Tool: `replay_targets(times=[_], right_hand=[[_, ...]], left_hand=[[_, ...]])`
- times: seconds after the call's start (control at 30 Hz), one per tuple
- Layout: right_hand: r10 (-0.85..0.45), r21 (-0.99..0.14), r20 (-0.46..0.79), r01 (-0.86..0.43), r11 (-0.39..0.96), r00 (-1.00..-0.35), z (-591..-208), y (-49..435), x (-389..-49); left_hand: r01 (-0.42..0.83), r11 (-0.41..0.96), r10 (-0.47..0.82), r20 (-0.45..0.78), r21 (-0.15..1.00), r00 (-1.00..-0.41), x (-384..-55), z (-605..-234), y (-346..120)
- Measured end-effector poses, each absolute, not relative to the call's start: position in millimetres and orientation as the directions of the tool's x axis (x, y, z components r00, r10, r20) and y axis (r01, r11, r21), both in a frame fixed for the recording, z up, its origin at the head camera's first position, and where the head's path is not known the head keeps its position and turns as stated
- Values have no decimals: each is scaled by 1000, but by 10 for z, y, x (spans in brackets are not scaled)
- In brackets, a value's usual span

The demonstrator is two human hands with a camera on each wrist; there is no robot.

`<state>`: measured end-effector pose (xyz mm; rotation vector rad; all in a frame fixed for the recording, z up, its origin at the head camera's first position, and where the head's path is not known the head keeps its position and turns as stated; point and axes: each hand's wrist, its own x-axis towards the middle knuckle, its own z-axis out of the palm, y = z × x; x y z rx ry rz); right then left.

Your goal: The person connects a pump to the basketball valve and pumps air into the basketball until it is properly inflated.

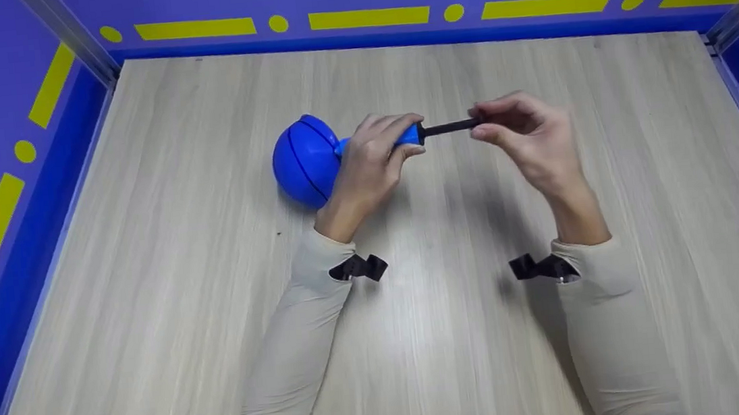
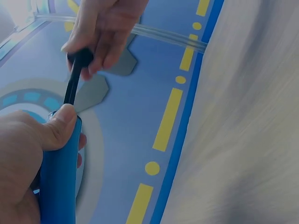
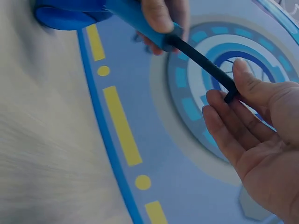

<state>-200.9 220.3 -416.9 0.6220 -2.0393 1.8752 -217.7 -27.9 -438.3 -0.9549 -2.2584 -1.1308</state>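
Note:
A blue ball (image 1: 303, 163) with thin black lines sits at the left end of a blue hand pump (image 1: 409, 135); its side by the pump looks dented in. My left hand (image 1: 368, 160) grips the pump's blue barrel (image 2: 58, 172), thumb along it near the black collar. Out of the barrel comes a black rod (image 1: 448, 128), pulled partway out. At its far end is a short black crosspiece handle (image 2: 81, 57), which my right hand (image 1: 536, 140) pinches between thumb and fingertips. The joint between pump and ball is mostly behind my left hand.
Beneath the hands lies a pale wood-grain table (image 1: 436, 336). Blue walls with yellow dashes (image 1: 369, 18) rise at its back and sides. Each sleeved forearm carries a black wrist mount (image 1: 365, 267). A tiny dark speck (image 1: 279, 234) marks the tabletop.

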Motion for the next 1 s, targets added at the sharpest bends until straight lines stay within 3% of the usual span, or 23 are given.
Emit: replay_targets(times=[0.2,0.57,0.83,1.0], right_hand=[[-163,-893,430,-445,70,-888,-4313,1957,-2058],[-243,-813,502,-549,195,-830,-4223,2131,-2013],[-52,-835,532,-534,132,-845,-4083,2503,-2005],[-28,-862,500,-501,82,-865,-4060,2581,-2010]], left_hand=[[748,458,422,623,481,-659,-2135,-4426,-211],[754,401,433,617,521,-657,-2166,-4426,-245],[745,410,390,637,526,-665,-2216,-4407,-313],[733,445,421,603,514,-678,-2213,-4401,-315]])
